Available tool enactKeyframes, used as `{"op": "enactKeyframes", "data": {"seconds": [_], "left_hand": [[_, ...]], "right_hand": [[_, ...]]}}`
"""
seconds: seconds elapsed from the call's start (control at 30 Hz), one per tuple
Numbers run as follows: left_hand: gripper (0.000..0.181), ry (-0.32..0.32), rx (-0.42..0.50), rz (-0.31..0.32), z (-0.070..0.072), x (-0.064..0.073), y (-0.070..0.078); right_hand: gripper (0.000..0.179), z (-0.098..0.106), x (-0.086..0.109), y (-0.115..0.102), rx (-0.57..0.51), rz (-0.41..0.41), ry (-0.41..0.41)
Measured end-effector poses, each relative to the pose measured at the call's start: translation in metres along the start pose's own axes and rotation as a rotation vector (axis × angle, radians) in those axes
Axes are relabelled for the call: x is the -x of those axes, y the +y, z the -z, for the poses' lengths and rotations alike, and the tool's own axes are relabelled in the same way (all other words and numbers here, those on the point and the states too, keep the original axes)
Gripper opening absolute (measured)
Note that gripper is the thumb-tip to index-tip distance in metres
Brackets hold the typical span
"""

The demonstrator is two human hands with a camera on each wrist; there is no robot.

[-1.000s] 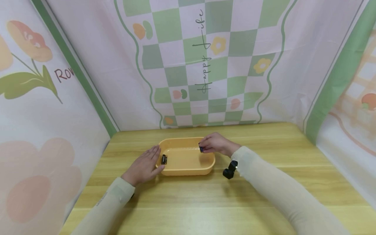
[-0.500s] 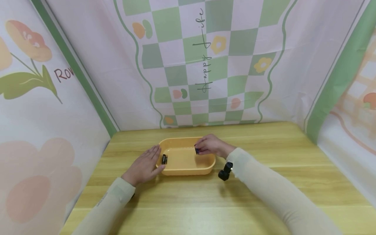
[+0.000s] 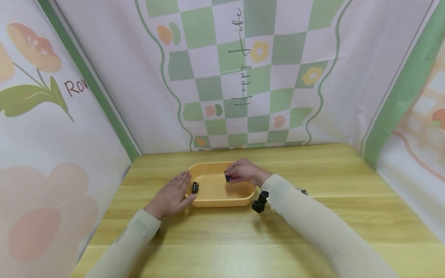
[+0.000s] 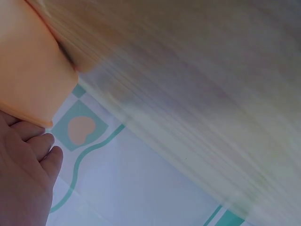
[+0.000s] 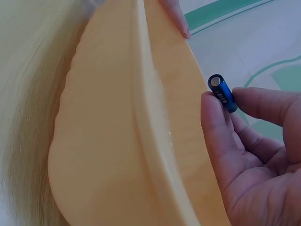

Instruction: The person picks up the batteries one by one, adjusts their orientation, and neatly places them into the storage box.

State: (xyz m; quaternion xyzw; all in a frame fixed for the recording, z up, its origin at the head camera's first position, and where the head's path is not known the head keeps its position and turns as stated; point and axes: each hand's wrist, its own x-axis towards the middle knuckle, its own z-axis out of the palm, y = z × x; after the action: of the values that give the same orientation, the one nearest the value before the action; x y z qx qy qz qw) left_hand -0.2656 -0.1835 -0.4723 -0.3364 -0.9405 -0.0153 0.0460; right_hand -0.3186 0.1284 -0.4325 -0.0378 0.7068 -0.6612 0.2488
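A shallow yellow-orange tray (image 3: 222,203) with rounded corners stands on the table. Black batteries (image 3: 195,188) lie side by side at its left end. My left hand (image 3: 170,196) rests along the tray's left rim, fingers extended, thumb at the front corner. In the left wrist view its fingertips touch the rim. Over the right half of the tray, my right hand (image 3: 245,172) pinches a blue battery (image 5: 222,93) between thumb and fingers. One flat end of that battery faces the right wrist camera.
The wooden table (image 3: 222,239) runs back to a patterned curtain (image 3: 250,77). Small dark and silvery things (image 3: 303,191) show beyond the right sleeve. A black wrist camera (image 3: 260,202) hangs below the right wrist, beside the tray.
My right hand has moved left over the tray with the blue battery in its fingers. The small things behind the right sleeve have come into sight. My left hand has stayed in place.
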Motion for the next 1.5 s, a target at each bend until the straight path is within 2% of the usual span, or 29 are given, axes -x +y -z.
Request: {"op": "enactKeyframes", "data": {"seconds": [0.2, 0.43, 0.87, 1.17, 1.5], "left_hand": [[0.084, -0.005, -0.011, 0.000, 0.001, -0.003, -0.001], [0.084, -0.004, -0.016, 0.001, 0.003, -0.002, 0.000], [0.084, -0.007, -0.009, 0.002, 0.004, -0.001, 0.001], [0.083, -0.029, -0.012, 0.012, 0.005, -0.001, 0.002], [0.083, -0.003, -0.022, 0.002, 0.005, 0.000, 0.002]], "right_hand": [[0.021, -0.007, -0.002, -0.001, -0.006, -0.001, 0.003], [0.030, -0.017, -0.006, -0.005, 0.006, -0.005, -0.033], [0.031, -0.026, -0.013, -0.002, 0.019, -0.013, -0.037], [0.019, -0.034, -0.020, 0.002, 0.054, 0.006, -0.022], [0.025, -0.043, -0.026, 0.007, 0.048, 0.018, -0.042]]}}
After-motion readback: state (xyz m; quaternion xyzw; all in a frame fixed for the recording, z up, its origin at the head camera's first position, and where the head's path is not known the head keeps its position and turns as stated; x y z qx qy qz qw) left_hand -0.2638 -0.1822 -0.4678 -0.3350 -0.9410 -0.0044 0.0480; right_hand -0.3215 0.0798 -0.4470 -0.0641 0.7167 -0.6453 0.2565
